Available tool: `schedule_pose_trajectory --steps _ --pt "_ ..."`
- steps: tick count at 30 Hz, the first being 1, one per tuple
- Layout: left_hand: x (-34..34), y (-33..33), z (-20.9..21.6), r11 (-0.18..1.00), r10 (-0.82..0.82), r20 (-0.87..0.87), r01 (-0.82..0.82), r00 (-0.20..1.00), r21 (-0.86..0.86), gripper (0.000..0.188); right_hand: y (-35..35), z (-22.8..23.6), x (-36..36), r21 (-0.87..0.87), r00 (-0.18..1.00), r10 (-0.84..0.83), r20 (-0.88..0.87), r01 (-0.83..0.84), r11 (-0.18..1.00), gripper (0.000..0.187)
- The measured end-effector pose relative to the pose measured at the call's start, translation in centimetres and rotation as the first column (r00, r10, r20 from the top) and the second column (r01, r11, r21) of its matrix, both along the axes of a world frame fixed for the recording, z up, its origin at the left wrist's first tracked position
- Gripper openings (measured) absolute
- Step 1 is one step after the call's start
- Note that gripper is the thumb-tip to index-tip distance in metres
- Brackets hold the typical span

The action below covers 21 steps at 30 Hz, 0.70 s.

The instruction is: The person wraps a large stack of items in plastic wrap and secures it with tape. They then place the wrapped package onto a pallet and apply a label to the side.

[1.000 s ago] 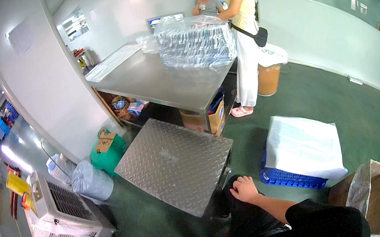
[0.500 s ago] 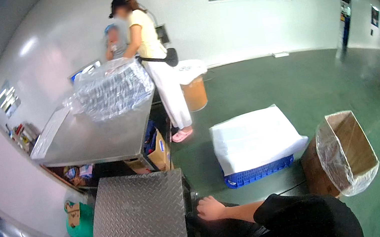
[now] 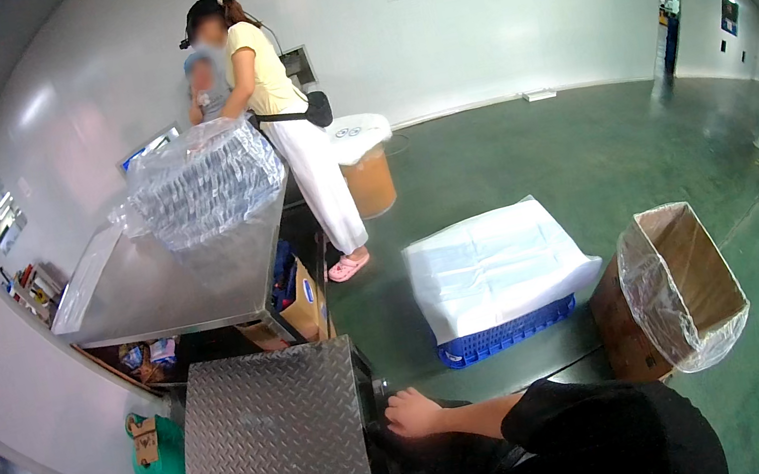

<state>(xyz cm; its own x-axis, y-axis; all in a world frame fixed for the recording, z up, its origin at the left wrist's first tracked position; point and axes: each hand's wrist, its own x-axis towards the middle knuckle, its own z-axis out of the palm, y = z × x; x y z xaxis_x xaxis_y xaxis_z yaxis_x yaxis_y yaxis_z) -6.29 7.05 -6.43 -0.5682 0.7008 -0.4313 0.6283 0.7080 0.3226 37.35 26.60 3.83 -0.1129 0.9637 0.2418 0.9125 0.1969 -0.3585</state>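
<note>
Over green floor (image 3: 486,152), at left, a steel tabletop (image 3: 176,293). Just in front, low, a treadplate platform (image 3: 277,433). Farther right, a white sheet (image 3: 496,262) over a blue crate (image 3: 508,333), then an open carton (image 3: 700,267) (clear plastic (image 3: 652,301) round its rim). On dark trousers (image 3: 446,469), just beside the platform, the right hand (image 3: 412,412), fingers slightly spread. Left hand: out of view, impossible to tell.

Platform (image 3: 274,428) left of right hand (image 3: 415,412); carton (image 3: 621,337) right of crate (image 3: 508,332).
</note>
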Motion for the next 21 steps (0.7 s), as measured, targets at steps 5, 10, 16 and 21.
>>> schedule_pose_trajectory --steps 5,10,16,21 --pt "0.1 0.1 0.8 1.0 0.004 -0.024 -0.004 1.0 0.028 0.048 0.1 -0.1 -0.4 0.009 1.0 0.007 -0.011 -0.007 1.0 0.022" --pt "0.0 -0.1 1.0 0.999 -0.008 -0.038 0.009 0.999 0.036 0.049 0.1 -0.3 -0.5 0.019 1.0 0.008 -0.009 -0.008 1.0 0.022" --pt "1.6 0.0 0.9 0.997 0.041 -0.004 -0.041 0.999 0.071 0.046 -0.7 -0.3 0.5 0.011 0.998 -0.026 -0.057 0.027 1.0 0.026" --pt "3.2 0.4 0.0 0.961 0.191 0.088 -0.204 0.978 0.185 0.045 -0.2 0.4 0.8 -0.003 0.997 -0.046 -0.062 0.045 0.999 0.028"
